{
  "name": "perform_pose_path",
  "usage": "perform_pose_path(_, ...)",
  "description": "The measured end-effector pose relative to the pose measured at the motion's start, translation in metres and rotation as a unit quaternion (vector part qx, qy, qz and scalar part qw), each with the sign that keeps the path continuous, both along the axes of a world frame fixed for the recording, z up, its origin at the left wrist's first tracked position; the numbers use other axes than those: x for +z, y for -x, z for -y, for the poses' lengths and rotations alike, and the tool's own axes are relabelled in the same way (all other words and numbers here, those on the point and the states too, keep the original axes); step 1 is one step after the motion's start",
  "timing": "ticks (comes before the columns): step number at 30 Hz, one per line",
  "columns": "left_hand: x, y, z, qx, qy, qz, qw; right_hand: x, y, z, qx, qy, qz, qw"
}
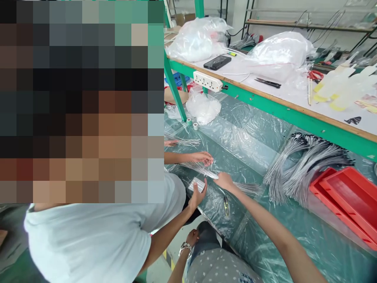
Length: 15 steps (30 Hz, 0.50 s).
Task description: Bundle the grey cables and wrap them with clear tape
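Silver watch (185, 246) on left wrist; left hand (193, 237) near dark trousers (206, 232), grip impossible to tell. Next, co-worker's hand (200, 192) holding whitish block (196, 184). Then pale wire bundle (207, 171) over desk (294, 236), right hand (224, 181) clamped on it; farther right, red trays (350, 188).

Table (282, 228) with wires (306, 169), red trays (353, 186)

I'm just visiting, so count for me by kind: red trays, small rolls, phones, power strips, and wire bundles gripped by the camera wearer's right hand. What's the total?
Red trays: 2
Small rolls: 2
Phone: 1
Power strip: 1
Wire bundle in the right hand: 1
Total: 7
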<state>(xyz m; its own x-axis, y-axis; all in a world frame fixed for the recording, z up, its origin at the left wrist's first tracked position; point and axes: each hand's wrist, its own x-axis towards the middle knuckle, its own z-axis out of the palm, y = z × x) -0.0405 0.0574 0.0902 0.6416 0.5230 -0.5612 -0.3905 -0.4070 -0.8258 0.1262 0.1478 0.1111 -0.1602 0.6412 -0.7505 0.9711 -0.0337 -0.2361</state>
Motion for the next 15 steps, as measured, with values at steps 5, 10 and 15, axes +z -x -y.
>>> perform_pose_path(5,0.005,0.0,-0.014,-0.171,0.031,-0.03,0.984,0.0,-0.001,0.003,0.015,-0.006,0.006,1.0)
perform_pose_path(10,0.009,0.0,-0.018,-0.422,-0.232,-0.361,0.799,0.004,-0.002,0.003,0.015,-0.004,0.008,1.0)
perform_pose_path(15,-0.002,-0.001,-0.01,-0.593,-0.387,-0.653,0.268,0.006,0.0,-0.001,0.006,-0.003,0.011,1.0)
